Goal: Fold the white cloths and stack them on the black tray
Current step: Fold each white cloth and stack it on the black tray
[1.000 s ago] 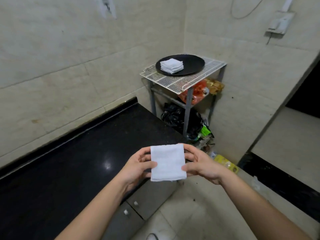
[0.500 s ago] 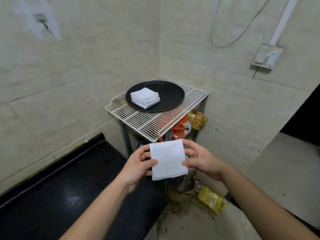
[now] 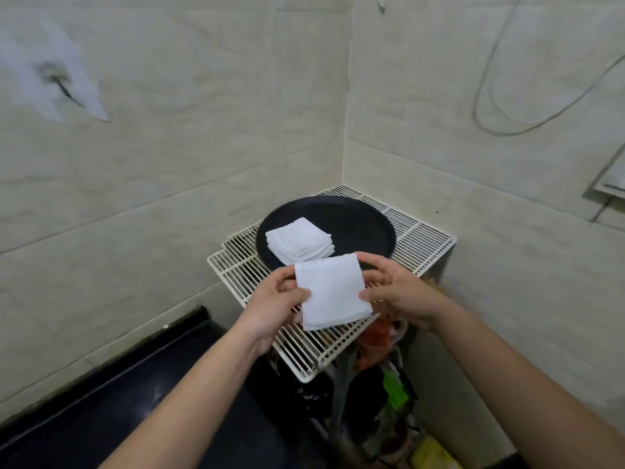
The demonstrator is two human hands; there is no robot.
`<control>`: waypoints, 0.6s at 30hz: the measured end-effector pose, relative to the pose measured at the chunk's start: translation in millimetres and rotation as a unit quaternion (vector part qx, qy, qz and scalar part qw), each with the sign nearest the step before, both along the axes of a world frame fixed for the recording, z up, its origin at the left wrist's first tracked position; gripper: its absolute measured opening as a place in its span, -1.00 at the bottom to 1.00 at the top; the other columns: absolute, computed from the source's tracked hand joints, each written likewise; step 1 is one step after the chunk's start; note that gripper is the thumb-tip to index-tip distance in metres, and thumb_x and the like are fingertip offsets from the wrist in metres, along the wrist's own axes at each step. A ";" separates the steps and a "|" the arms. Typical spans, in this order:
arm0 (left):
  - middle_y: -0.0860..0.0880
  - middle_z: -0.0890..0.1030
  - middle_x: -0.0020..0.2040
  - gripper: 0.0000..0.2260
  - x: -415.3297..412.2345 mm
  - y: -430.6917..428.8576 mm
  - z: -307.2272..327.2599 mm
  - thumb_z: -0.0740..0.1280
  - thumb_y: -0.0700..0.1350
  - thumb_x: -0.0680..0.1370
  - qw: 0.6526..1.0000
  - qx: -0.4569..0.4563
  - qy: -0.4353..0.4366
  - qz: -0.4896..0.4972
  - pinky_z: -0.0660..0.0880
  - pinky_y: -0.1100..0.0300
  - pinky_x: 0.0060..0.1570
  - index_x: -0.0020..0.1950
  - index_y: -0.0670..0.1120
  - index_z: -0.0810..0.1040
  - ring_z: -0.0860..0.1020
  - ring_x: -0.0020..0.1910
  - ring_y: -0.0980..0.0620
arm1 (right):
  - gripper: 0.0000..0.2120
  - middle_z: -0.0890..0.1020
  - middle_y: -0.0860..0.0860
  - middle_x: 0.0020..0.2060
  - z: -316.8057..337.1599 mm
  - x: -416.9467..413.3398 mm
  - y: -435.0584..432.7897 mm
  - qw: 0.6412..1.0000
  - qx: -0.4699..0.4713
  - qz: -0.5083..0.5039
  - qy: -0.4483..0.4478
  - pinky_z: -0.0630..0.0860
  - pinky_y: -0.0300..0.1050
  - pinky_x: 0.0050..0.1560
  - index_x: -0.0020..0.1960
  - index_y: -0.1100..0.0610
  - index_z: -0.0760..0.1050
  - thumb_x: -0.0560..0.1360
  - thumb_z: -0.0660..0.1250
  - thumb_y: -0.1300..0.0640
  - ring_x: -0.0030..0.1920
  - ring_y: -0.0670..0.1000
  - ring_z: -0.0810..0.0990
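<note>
Head view: left hand, right hand fingers pinch folded cloth; set flat, square on black tray stack.

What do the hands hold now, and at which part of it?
One folded white cloth: the left hand pinches its left edge and the right hand its right edge. It is not yet on the black tray.
</note>
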State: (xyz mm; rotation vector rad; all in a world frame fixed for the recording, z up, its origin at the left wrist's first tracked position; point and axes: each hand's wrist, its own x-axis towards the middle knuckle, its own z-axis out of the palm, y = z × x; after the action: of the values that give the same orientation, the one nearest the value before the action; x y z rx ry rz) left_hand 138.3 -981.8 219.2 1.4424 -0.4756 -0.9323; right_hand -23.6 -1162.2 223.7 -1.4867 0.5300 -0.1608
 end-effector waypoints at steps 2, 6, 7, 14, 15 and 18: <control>-0.15 0.68 0.02 -0.63 16.4 -20.2 3.1 0.34 -0.38 0.52 1.000 0.000 -0.001 0.030 0.56 0.16 -0.35 0.29 -0.10 0.54 0.67 -0.23 0.03 | -0.39 0.68 0.08 0.15 4.5 28.4 -25.8 1.000 -0.008 0.019 0.006 0.64 0.01 0.00 0.41 -0.04 0.39 0.50 0.32 0.47 0.12 0.10 0.69; -0.14 0.69 0.08 -0.61 49.7 -61.0 8.4 0.34 -0.38 0.52 0.991 0.003 0.027 0.133 0.58 0.16 -0.31 0.31 -0.11 0.52 0.69 -0.10 -0.04 | -0.35 0.63 0.09 0.21 10.7 88.7 -75.9 0.998 -0.026 0.049 0.012 0.67 0.00 0.03 0.51 0.06 0.32 0.50 0.38 0.41 0.14 0.09 0.67; -0.15 0.68 0.11 -0.59 57.8 -71.0 8.4 0.34 -0.37 0.52 0.986 0.004 0.041 0.162 0.59 0.15 -0.28 0.34 -0.11 0.50 0.68 -0.04 -0.09 | -0.33 0.62 0.09 0.23 10.0 102.3 -88.4 0.998 -0.024 0.052 0.012 0.67 -0.01 0.04 0.53 0.09 0.28 0.50 0.39 0.40 0.15 0.08 0.66; -0.17 0.64 0.00 -0.57 86.3 -124.4 15.6 0.30 -0.46 0.49 0.953 0.016 0.051 0.297 0.59 0.13 -0.34 0.30 -0.13 0.44 0.62 -0.23 -0.05 | -0.36 0.61 0.04 0.27 6.0 178.2 -146.8 0.995 -0.023 0.098 0.023 0.58 -0.04 0.16 0.56 0.11 0.27 0.53 0.35 0.35 0.20 0.01 0.62; -0.17 0.64 -0.01 -0.56 88.7 -127.9 13.6 0.30 -0.46 0.48 0.949 0.022 0.050 0.311 0.59 0.15 -0.35 0.31 -0.14 0.44 0.61 -0.25 -0.04 | -0.37 0.61 0.05 0.27 4.7 185.6 -149.4 0.994 -0.024 0.103 0.027 0.58 -0.06 0.14 0.55 0.12 0.27 0.53 0.34 0.36 0.19 0.01 0.62; -0.20 0.62 0.01 -0.52 93.5 -135.2 6.5 0.32 -0.45 0.47 0.938 0.046 0.034 0.342 0.60 0.13 -0.34 0.35 -0.16 0.41 0.59 -0.24 -0.06 | -0.36 0.61 0.08 0.27 -0.3 203.4 -157.5 0.990 -0.029 0.130 0.038 0.59 -0.12 0.04 0.55 0.14 0.26 0.52 0.34 0.38 0.15 0.00 0.63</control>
State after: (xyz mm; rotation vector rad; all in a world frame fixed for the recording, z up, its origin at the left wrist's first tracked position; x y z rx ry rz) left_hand 231.8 -1116.9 225.6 1.5020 0.1352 -0.4396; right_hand 179.9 -1319.7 223.4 -1.6094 0.3909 0.0855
